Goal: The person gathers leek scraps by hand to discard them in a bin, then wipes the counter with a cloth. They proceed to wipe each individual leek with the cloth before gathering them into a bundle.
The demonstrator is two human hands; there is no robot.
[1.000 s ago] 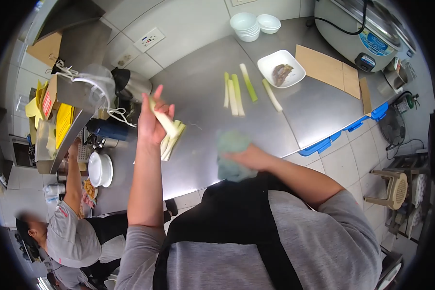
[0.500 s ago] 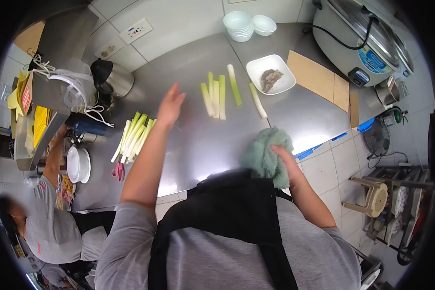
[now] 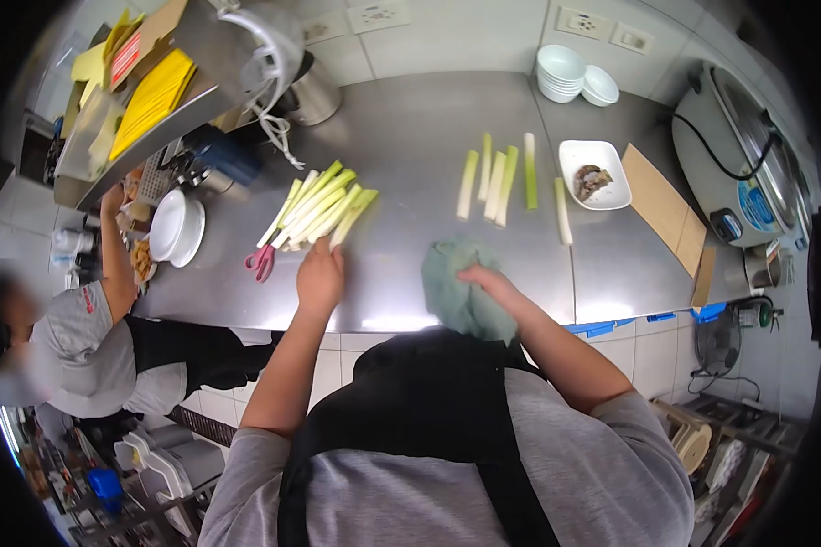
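Note:
My left hand (image 3: 321, 277) is at the near white ends of a bundle of cut leek stalks (image 3: 315, 208), its fingertips pinched around the end of the rightmost stalk. Pink-handled scissors (image 3: 260, 263) lie at the bundle's left, their blades hidden under the stalks. My right hand (image 3: 485, 281) grips a crumpled green cloth (image 3: 456, 284) at the counter's near edge. Beyond the cloth, several separate leek pieces (image 3: 500, 187) lie spread out. One more leek piece (image 3: 563, 211) rests beside a white square dish (image 3: 600, 196) holding a greyish-brown food item (image 3: 592, 182).
Stacked pale bowls (image 3: 561, 73) stand by the back wall. At right are flat cardboard (image 3: 663, 201) and a large cooker (image 3: 730, 164). White plates (image 3: 178, 228) and a metal kettle (image 3: 315, 96) are at left, under a shelf. A co-worker (image 3: 91, 337) stands at far left.
My left hand has come back and down from over the counter to the leek bundle. My right hand still holds the cloth, now further left along the edge. The camera view has turned left.

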